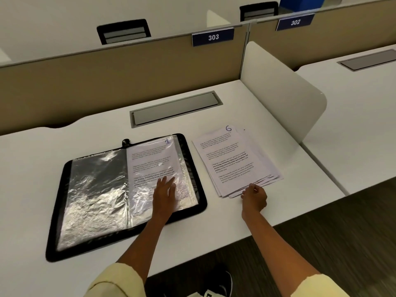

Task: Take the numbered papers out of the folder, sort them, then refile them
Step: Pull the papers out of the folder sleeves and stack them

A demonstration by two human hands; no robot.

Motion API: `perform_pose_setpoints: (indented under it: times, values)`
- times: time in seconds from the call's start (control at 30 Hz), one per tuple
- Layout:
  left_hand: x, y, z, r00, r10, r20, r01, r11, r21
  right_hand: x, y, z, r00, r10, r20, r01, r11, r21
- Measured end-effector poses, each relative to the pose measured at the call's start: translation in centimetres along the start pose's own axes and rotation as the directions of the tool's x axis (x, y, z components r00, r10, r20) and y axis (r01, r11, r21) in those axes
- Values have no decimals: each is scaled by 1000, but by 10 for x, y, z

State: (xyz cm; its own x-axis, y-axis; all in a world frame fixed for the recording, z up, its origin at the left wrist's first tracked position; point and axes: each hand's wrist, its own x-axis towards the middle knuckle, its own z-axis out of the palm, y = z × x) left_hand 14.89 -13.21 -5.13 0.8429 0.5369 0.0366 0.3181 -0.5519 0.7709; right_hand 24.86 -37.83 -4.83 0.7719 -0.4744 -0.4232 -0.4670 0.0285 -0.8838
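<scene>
Left hand: lying flat with fingers straight and together, pressing on the right-hand plastic sleeve of the open folder, over the sheet marked 1 that is sitting inside that sleeve.

Right hand: curling its fingers at the near edge of the loose paper stack, apparently pinching the bottom corner of one or more sheets; exactly how many it is holding cannot be told.

Head view, items on the desk:
- Folder: black-edged, lying open toward the left, left-hand sleeve crinkled and apparently holding no paper, right-hand sleeve holding sheet 1.
- Paper stack: lying just beside the folder on its right, not touching it, slightly fanned at the near edge, top sheet marked 6 in blue.
- Cable hatch: sitting behind both, set into the desk.
- Divider panel: standing at the right edge, with the number plate 303 above the rear screen.

Handling, as a judgement: the papers are looking light, thin and floppy, likely sliding easily over one another, so taking a sheet by a near corner or edge is suiting it best, with a second hand steadying. The sleeves are looking soft, glossy and slippery; holding the sleeve flat near its open side is likely helping a sheet slide in without buckling.

Stage, as a judgement: refiling is appearing to be just beginning, with one sheet filed.
</scene>
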Motion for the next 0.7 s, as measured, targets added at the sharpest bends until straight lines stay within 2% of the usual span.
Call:
perform_pose_setpoints:
  times: [0.17, 0.27, 0.43, 0.53, 0.7]
  values:
    - [-4, 2, -36, 988, -24, -154, -5, 982, -189, -53, 9, 29, 985, -87, 151, 90, 996, -17]
    - [-7, -6, -66, 978, -29, -207, -14, 979, -204, -86, 19, 52, 944, -179, 276, 211, 973, -92]
    - [-11, -49, -121, 954, -56, -293, 1, 983, -184, -134, 34, 87, 849, -312, 426, 431, 875, -220]
    - [-18, -75, -151, 935, -96, -341, 42, 986, -164, -149, 46, 101, 849, -306, 432, 443, 857, -264]
    - [-31, -117, -189, 917, -132, -377, 74, 984, -164, -159, 58, 108, 827, -405, 391, 541, 762, -355]
